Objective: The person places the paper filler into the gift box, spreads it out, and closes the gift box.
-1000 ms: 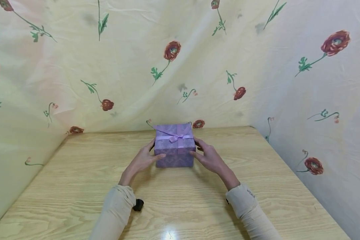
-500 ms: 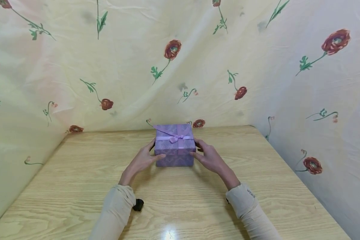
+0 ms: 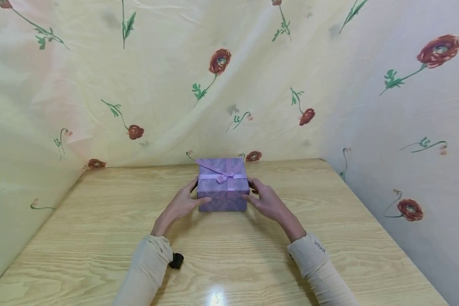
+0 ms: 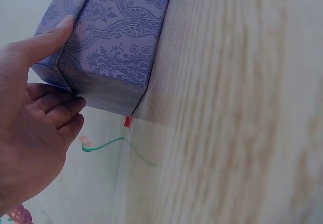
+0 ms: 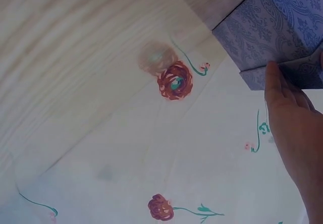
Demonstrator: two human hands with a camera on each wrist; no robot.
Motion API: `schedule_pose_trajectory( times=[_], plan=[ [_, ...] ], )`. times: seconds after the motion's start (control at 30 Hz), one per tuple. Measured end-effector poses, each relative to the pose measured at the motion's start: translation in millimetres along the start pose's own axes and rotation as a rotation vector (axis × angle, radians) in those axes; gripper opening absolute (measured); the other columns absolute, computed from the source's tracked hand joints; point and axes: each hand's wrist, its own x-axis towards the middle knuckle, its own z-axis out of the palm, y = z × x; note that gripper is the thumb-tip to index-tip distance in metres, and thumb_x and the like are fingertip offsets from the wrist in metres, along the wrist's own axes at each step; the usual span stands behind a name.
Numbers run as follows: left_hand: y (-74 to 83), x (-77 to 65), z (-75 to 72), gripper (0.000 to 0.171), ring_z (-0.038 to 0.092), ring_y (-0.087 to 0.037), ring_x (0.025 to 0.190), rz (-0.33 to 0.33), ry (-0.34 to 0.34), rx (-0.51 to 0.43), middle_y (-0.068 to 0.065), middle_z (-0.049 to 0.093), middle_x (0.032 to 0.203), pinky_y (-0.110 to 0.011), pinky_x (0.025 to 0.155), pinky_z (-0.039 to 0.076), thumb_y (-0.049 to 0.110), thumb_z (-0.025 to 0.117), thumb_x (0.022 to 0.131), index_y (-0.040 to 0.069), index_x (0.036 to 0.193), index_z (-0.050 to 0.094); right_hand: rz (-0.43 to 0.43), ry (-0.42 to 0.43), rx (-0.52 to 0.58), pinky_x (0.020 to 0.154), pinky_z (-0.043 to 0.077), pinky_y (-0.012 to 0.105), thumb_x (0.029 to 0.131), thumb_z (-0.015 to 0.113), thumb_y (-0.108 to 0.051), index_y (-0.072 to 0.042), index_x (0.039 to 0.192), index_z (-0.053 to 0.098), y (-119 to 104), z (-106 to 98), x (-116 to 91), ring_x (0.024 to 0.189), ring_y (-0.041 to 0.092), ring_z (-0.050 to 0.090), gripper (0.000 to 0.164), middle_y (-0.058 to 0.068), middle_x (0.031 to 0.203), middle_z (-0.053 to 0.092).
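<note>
A purple patterned gift box (image 3: 222,205) stands on the table near the back wall. On it sits its lid (image 3: 210,185), tied with a lilac ribbon bow (image 3: 225,176). My left hand (image 3: 181,204) holds the lid at its left front corner, thumb on the front and fingers at the side. In the left wrist view those fingers curl at the lid's lower edge. My right hand (image 3: 267,202) grips the opposite corner in a similar way. In the right wrist view a fingertip touches the lid's rim, while the thumb is mostly hidden.
The light wood table (image 3: 222,255) ends at a cloth (image 3: 157,85) printed with red flowers, hung behind it and along both sides. A small black object (image 3: 177,261) shows beside the left sleeve cuff.
The head view has shifted slightly. Both hands keep their hold on the lid's corners, and the box shows no clear movement.
</note>
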Motion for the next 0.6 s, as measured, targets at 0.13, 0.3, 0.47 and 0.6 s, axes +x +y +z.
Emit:
schedule_pose_trajectory(
  times=[0.13,0.3,0.47,0.6],
  plan=[
    [0.0,-0.7,0.0,0.099,0.02,-0.038,0.153,-0.008,-0.002,-0.013,-0.021,0.02,0.167,-0.054,0.12,0.025,0.035,0.076,0.097,0.003,0.166,0.013,-0.006,0.002,0.001,0.108,0.045,0.051,0.101,0.067,-0.004,0.012,0.147,0.044,0.3,-0.5,0.0,0.136,0.042,0.051,0.054,0.029,0.145,0.054],
    [-0.6,-1.9,-1.4,0.1,0.019,-0.037,0.154,-0.029,0.003,-0.011,-0.02,0.02,0.168,-0.055,0.12,0.024,0.037,0.076,0.096,0.003,0.166,0.013,-0.002,-0.009,0.004,0.109,0.044,0.051,0.102,0.067,-0.007,0.01,0.15,0.042,1.3,-0.7,1.0,0.138,0.041,0.049,0.057,0.028,0.149,0.051],
    [-1.7,-2.8,-3.2,0.102,0.019,-0.039,0.153,-0.044,-0.001,0.023,-0.02,0.02,0.168,-0.057,0.12,0.024,0.043,0.076,0.095,0.005,0.166,0.013,0.013,-0.03,0.0,0.112,0.04,0.055,0.105,0.065,-0.016,0.007,0.154,0.039,4.5,-3.7,-1.2,0.141,0.041,0.045,0.061,0.027,0.153,0.047],
    [-3.7,-8.4,-7.9,0.105,0.021,-0.041,0.152,-0.052,-0.007,0.088,-0.019,0.017,0.169,-0.058,0.119,0.025,0.051,0.074,0.094,0.006,0.167,0.012,0.044,-0.049,-0.013,0.112,0.037,0.059,0.106,0.063,-0.029,0.006,0.159,0.031,6.1,-9.5,-7.6,0.143,0.044,0.041,0.07,0.027,0.157,0.041]
  ],
)
